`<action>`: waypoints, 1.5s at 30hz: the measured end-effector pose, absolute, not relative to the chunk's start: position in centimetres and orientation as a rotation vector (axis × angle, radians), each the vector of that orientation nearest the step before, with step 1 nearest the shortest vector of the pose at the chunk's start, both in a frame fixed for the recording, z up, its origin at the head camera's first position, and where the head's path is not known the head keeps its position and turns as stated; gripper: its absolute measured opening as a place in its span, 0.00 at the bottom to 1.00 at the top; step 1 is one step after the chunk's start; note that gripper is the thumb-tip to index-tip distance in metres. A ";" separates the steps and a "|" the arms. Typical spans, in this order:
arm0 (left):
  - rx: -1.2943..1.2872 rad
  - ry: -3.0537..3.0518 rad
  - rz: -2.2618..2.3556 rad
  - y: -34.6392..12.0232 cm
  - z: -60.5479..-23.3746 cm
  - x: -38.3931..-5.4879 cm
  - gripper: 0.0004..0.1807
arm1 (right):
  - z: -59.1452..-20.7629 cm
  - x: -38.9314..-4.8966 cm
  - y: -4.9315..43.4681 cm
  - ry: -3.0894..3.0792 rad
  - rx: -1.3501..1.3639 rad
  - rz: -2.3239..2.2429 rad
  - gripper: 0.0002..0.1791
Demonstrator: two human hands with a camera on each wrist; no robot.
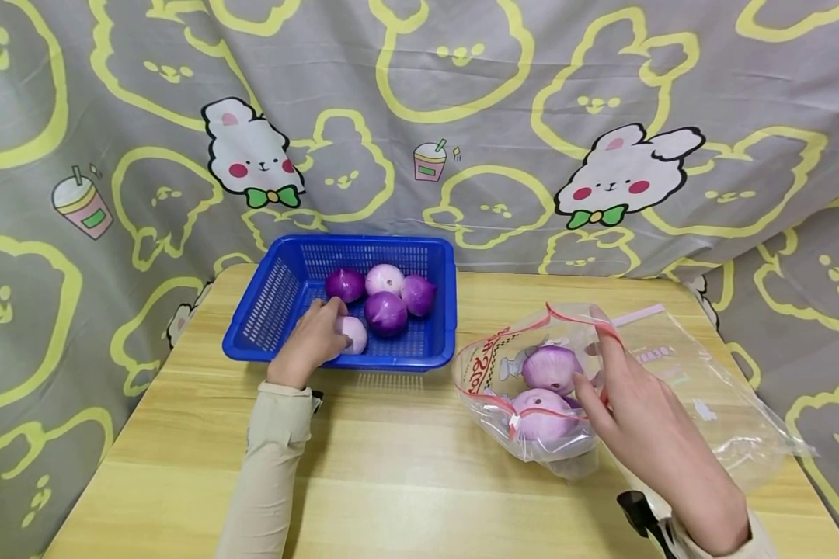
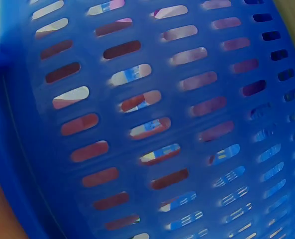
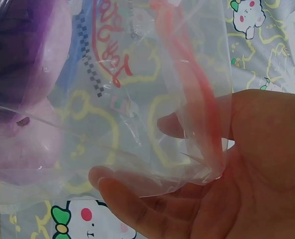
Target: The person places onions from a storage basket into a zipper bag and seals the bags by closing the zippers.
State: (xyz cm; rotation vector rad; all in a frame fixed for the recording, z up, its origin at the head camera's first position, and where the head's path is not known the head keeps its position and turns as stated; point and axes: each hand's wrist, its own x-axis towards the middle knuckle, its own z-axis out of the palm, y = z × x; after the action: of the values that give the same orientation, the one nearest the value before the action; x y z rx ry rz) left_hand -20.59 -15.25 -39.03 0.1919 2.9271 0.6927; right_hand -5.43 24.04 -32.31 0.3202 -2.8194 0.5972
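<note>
Left hand (image 1: pixel 312 335): grip is clasping near onion (image 1: pixel 353 336) inside basket (image 1: pixel 398 362).
Right hand (image 1: pixel 646 400): half-spread grip is holding bag (image 1: pixel 488 373) by rim.

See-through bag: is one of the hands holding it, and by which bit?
Yes, the right hand holds the see-through bag by the red strip along its opening, at the right side.

basket (image 1: pixel 391 362): blue | onions (image 1: pixel 386 314): purple, some paler | bag (image 1: pixel 481 369): clear, red-edged (black checks too) | cloth (image 1: pixel 349 70): grey, yellow outlines
</note>
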 end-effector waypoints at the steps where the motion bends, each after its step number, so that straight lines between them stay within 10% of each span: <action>1: 0.194 2.922 0.693 -15.2 -39.0 -20.6 0.22 | -32.3 -5.4 24.0 -2.822 0.319 0.595 0.26; 45: 0.641 3.193 0.929 -14.0 -36.7 -19.6 0.29 | -32.2 -5.4 24.3 -2.847 0.322 0.593 0.38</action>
State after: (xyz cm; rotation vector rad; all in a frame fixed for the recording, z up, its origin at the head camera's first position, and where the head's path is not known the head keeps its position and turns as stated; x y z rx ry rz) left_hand -19.56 -14.05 -36.67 0.6413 3.1931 0.9288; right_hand -5.44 24.34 -32.21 0.3218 -2.8470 0.5932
